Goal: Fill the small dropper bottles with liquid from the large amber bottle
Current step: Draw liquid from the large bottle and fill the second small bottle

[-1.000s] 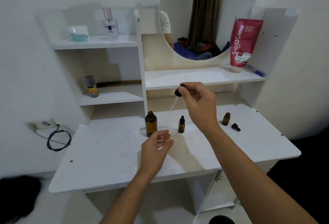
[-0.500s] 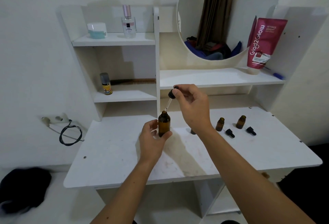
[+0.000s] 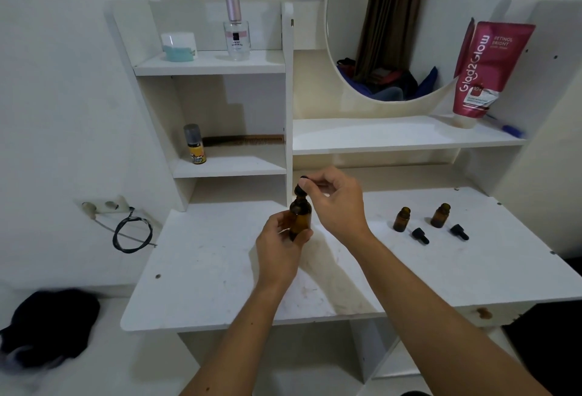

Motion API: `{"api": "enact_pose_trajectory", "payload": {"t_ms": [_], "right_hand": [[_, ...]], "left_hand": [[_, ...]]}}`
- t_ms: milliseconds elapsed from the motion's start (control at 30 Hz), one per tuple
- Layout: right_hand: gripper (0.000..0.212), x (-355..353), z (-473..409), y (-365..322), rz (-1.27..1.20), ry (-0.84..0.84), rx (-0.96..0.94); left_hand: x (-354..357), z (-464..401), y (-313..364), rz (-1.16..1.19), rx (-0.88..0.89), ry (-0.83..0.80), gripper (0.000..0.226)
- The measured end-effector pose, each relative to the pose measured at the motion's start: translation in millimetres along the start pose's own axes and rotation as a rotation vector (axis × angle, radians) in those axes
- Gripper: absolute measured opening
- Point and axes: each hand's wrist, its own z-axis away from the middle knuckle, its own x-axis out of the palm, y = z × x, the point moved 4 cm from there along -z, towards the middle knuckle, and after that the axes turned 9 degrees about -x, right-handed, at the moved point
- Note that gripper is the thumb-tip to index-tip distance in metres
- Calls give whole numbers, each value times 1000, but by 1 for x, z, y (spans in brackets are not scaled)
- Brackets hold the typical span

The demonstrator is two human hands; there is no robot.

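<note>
Dropper (image 3: 301, 186) is pinched at its black bulb by the right hand (image 3: 333, 203), seated in the neck of the large amber bottle (image 3: 300, 219).
The bottle is gripped by the left hand (image 3: 278, 247) above the white desk (image 3: 220, 269); two small open bottles (image 3: 401, 220) (image 3: 440, 215) and their caps (image 3: 420, 235) (image 3: 459, 232) are set to the right.

Desk surface (image 3: 201, 269): left half open for passage. Right side: 2 small amber bottles (image 3: 401, 219) and 2 droppers (image 3: 420, 235) obstruct. Centre: shelf divider (image 3: 287, 112) behind; clearance seemingly tight.
</note>
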Motion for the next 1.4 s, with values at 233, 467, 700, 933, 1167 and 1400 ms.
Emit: {"api": "enact_pose_trajectory", "payload": {"t_ms": [233,467,700,933,1167,1400], "right_hand": [[4,-1,1,3,54,-23,13],[12,-3,3,2,31,-67,40],[16,-28,-15,-19,-93,36,25],[14,-57,-20,-38,-187,164,-11],[16,-96,-3,-33,-121,191,-30],[16,-153,23,0,10,250,34]], "left_hand": [[0,1,1,-26,5,5,53],[0,2,2,-62,9,4,56],[-2,5,2,-66,18,-1,56],[-1,12,3,-93,21,16,63],[-9,30,4,-22,-13,145,62],[33,58,13,-18,4,13,47]]}}
